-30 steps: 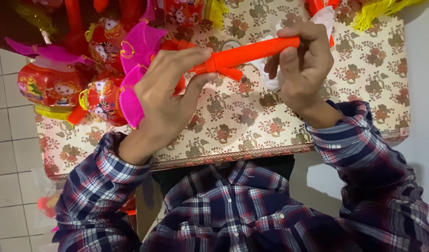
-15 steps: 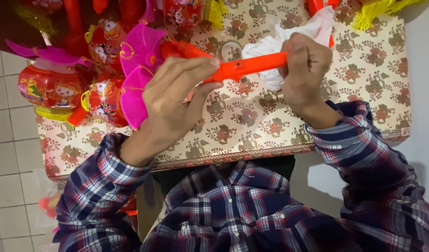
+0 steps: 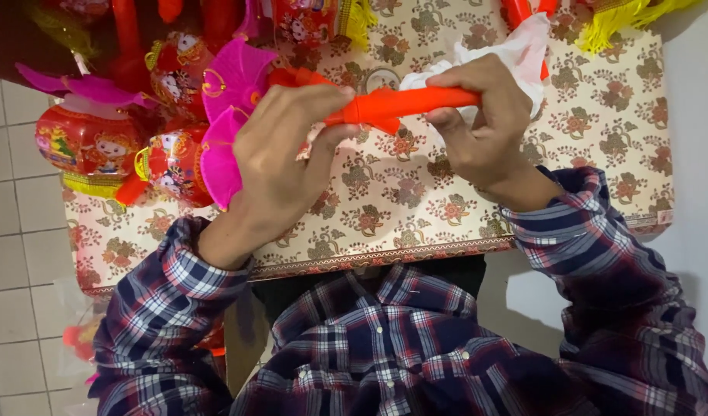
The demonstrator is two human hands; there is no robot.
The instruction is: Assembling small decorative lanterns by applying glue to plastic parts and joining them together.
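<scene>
Both hands grip the orange plastic stick, left hand by the pink lantern, right hand at its end; it looks light and stiff.

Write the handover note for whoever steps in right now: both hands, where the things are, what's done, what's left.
Left hand: closed around one end of the orange stick, next to the pink fan-shaped piece.
Right hand: pinches the stick's other end, with crumpled white wrapping bunched behind the fingers.
The stick is held level above the floral tablecloth. Red lanterns are piled at the table's left.
Done: stick is out and gripped at both ends.
Left: apparently joining the stick to the pink piece; whether they already connect is hidden by the left hand.
</scene>
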